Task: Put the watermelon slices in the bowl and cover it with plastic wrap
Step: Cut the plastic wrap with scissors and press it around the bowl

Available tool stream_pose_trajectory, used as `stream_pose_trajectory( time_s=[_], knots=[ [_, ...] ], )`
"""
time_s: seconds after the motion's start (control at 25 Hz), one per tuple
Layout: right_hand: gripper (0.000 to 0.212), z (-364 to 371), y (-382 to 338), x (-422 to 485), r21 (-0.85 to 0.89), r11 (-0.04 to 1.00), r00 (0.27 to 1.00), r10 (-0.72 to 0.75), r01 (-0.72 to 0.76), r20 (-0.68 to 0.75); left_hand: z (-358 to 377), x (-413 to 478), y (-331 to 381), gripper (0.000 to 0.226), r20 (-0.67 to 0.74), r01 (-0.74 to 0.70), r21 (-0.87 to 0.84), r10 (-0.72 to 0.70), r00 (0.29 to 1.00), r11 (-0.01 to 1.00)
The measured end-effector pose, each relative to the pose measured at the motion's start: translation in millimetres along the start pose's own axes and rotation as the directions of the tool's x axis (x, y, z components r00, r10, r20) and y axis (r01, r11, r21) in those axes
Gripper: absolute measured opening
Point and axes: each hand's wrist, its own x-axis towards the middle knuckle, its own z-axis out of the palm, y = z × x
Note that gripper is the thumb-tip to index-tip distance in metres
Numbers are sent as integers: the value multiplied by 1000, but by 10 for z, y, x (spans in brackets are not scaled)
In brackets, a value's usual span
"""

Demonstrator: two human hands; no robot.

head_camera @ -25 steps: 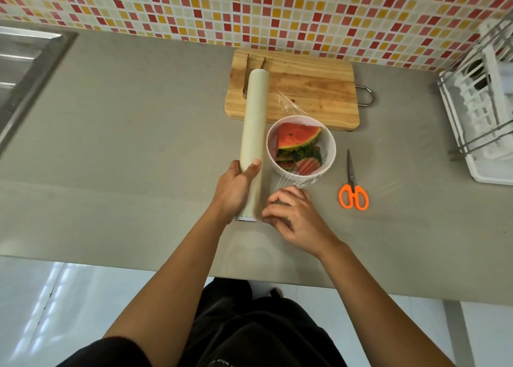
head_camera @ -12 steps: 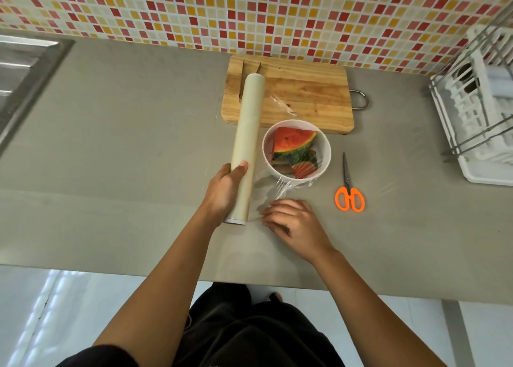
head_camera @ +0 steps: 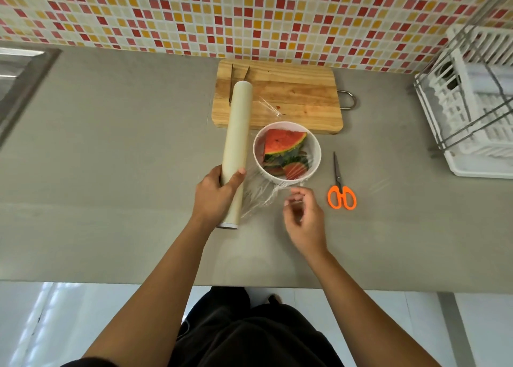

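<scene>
Beside the bowl [head_camera: 317,155], right hand [head_camera: 305,219] has lifted off the counter [head_camera: 125,144], toward the scissors [head_camera: 342,197]. Its fingers are loosely curled and blurred, so I cannot tell if they pinch film [head_camera: 258,197]. Left hand [head_camera: 218,193] grips the wrap roll [head_camera: 237,133]. Watermelon slices [head_camera: 283,142] sit in the bowl under film. By my judgement, 1 cut pending.

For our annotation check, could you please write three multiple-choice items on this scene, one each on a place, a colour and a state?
1. Where do the scissors lie?
A) on the cutting board
B) on the counter, right of the bowl
C) in the sink
2. What colour are their handles?
A) blue
B) orange
C) black
3. What does the left hand do?
A) grips the plastic wrap roll
B) lies flat on the counter
C) holds a knife
Answers:
1 B: they lie beside the bowl.
2 B: both loops are orange.
3 A: its fingers curl round the roll.
</scene>
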Motion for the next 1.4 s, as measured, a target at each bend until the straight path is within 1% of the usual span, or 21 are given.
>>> stream_pose_trajectory(
  time_s=[0.04,0.12,0.2,0.24,0.32,0.4,0.52,0.56,0.6,0.64,0.68,0.72,0.76,0.8,0.84,0.96,1.04,1.08,1.16,1.24,1.4],
  knots=[
    [20,-43,24,29,-89,996,993,7,-17,-115,3,-8,-2,32,-7,-2,-1,2,1000,1000],
    [21,-182,104,136,-313,944,959,15,-107,-283,12,-20,-11,32,-18,-4,8,4,1000,1000],
    [28,-376,177,252,-509,814,924,83,-279,-373,19,-26,-20,31,-24,-15,20,15,1000,1000],
    [29,-466,195,287,-557,749,908,144,-360,-394,17,-28,-30,31,-26,-20,19,21,999,1000],
    [30,-584,223,323,-609,663,896,257,-436,-361,10,-25,-54,36,-42,-15,0,15,999,1000],
    [31,-632,229,371,-627,634,891,330,-454,-312,-5,-13,-72,42,-65,-5,3,6,998,1000],
    [32,-689,162,499,-635,585,856,435,-505,-280,-6,-3,-89,33,-68,-28,68,32,997,997],
    [32,-715,149,513,-637,582,854,445,-504,-269,-9,3,-93,31,-69,-28,80,33,997,996],
    [32,-737,139,502,-620,609,862,438,-494,-257,-11,10,-98,30,-71,-27,86,33,997,996],
    [31,-753,123,468,-569,670,875,422,-476,-236,-16,20,-105,30,-75,-28,92,35,997,995],
    [31,-752,98,422,-468,752,885,421,-464,-200,-17,28,-110,30,-77,-30,97,38,996,995],
    [34,-727,57,361,-318,831,889,435,-457,-140,-21,37,-112,30,-79,-32,97,40,996,995],
    [37,-675,3,299,-145,883,895,443,-446,-58,-29,43,-112,30,-79,-34,92,41,996,995],
    [38,-609,-57,245,11,903,902,430,-430,24,-36,48,-112,30,-75,-38,90,45,996,995],
    [37,-537,-111,209,127,901,909,406,-415,93,-42,49,-113,31,-70,-44,95,50,996,995],
    [34,-347,-268,157,299,874,921,336,-384,199,-42,58,-121,33,-64,-46,117,54,997,992],
    [34,-262,-361,100,408,826,917,307,-389,253,-35,67,-121,36,-58,-37,114,44,997,993],
    [34,-218,-394,51,449,800,913,300,-399,277,-30,73,-119,39,-52,-31,104,37,998,994],
    [32,-121,-460,-92,457,778,896,313,-432,315,-37,63,-114,45,-50,-10,87,14,999,996],
    [29,-37,-507,-245,417,771,869,358,-482,342,-63,45,-106,45,-48,7,86,-3,999,996],
    [23,47,-544,-495,258,771,792,465,-582,396,-103,45,-58,50,-48,9,81,-6,999,997]
  ],
)
